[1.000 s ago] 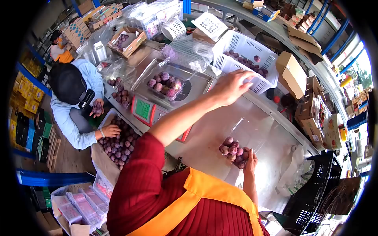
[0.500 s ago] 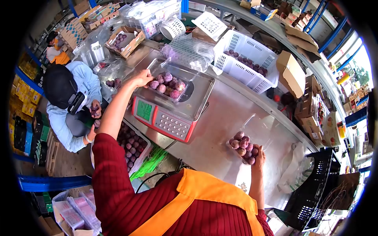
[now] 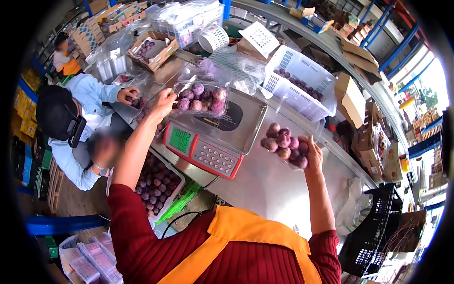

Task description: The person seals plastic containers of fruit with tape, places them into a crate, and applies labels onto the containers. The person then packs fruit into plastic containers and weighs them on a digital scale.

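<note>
My left hand point(image 3: 163, 105) grips the near-left edge of a clear plastic clamshell point(image 3: 202, 100) of purple plums, its lid open. That clamshell is over the left part of the metal pan point(image 3: 250, 118) of a red and grey digital scale point(image 3: 213, 157), seemingly raised off it. On the right, my right hand point(image 3: 314, 154) is closed on the side of a second clear clamshell point(image 3: 285, 145) of plums, also with its lid up. This one is held above the steel table point(image 3: 265, 194), just right of the scale. The fingers under each clamshell are partly hidden.
A co-worker point(image 3: 75, 113) sits at left, one hand on plums at the table edge. Below the scale stands a crate of plums point(image 3: 161, 187). Behind are a white basket point(image 3: 302, 85), a cardboard box of plums point(image 3: 152, 51) and plastic packaging. A black crate point(image 3: 378, 227) stands right.
My left hand has shifted its clamshell up and left on the scale, and the display reading changed. My right hand has raised the other clamshell from the table toward the scale. The co-worker's hand reached forward.
</note>
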### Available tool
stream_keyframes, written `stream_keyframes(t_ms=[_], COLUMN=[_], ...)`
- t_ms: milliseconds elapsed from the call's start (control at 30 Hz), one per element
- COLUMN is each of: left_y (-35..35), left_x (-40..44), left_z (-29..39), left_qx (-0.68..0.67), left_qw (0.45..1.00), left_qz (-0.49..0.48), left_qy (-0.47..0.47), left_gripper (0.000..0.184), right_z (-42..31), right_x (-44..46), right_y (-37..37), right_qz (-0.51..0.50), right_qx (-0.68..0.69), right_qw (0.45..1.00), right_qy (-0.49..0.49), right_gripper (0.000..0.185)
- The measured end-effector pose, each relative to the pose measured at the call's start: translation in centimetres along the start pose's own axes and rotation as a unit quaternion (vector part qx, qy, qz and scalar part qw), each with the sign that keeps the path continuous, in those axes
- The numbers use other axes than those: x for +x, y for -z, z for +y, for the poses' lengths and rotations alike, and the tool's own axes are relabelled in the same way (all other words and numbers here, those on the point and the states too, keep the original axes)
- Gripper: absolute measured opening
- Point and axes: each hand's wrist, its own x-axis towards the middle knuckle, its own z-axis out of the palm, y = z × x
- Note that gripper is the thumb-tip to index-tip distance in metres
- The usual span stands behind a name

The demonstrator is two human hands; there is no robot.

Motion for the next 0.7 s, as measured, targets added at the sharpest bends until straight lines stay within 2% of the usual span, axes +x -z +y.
stream_keyframes(t_ms=[33,67,200,233,267,333,433,500,567,633,700], left_y=[1.1,1.8,6.2,7.0,7.7,8.7,8.3,8.1,6.9,6.3,4.9], left_x=[-0.8,-1.9,-5.3,-6.0,-6.7,-7.9,-11.3,-12.3,-14.8,-17.2,-20.0], left_z=[0.5,1.1,2.6,2.5,2.4,1.4,4.4,2.3,2.3,2.8,3.7], left_qx=[0.014,-0.023,0.040,0.017,0.035,0.065,0.058,0.053,0.068,0.053,0.060], left_qw=[1.000,0.997,0.993,0.994,0.993,0.991,0.992,0.992,0.984,0.992,0.995], left_qz=[0.026,0.068,0.113,0.110,0.111,0.114,0.111,0.105,0.136,0.094,0.066], left_qy=[0.009,-0.025,0.001,0.019,0.002,-0.040,0.017,-0.042,-0.087,-0.065,-0.038], left_gripper=[0.016,0.018,0.019,0.021,0.022,0.023,0.021,0.024,0.026,0.025,0.024], right_z=[-0.2,-0.1,4.2,5.2,5.6,5.8,5.5,6.2,6.8,4.9,3.0], right_x=[1.0,2.2,8.0,8.8,9.2,10.4,10.5,11.2,12.2,12.0,10.1], right_y=[-2.1,-4.0,-10.6,-12.1,-13.7,-15.7,-16.8,-16.9,-16.4,-14.6,-11.6], right_qz=[-0.025,-0.053,-0.141,-0.156,-0.140,-0.179,-0.190,-0.195,-0.197,-0.197,-0.107], right_qx=[-0.007,-0.014,-0.003,0.005,-0.011,-0.023,-0.055,-0.024,-0.041,-0.194,-0.059], right_qw=[1.000,0.998,0.990,0.988,0.990,0.983,0.980,0.977,0.977,0.961,0.993], right_qy=[0.000,-0.011,-0.010,-0.020,-0.026,-0.015,-0.038,-0.076,-0.064,-0.018,-0.007], right_gripper=[0.039,0.039,0.039,0.039,0.038,0.038,0.037,0.035,0.034,0.038,0.039])
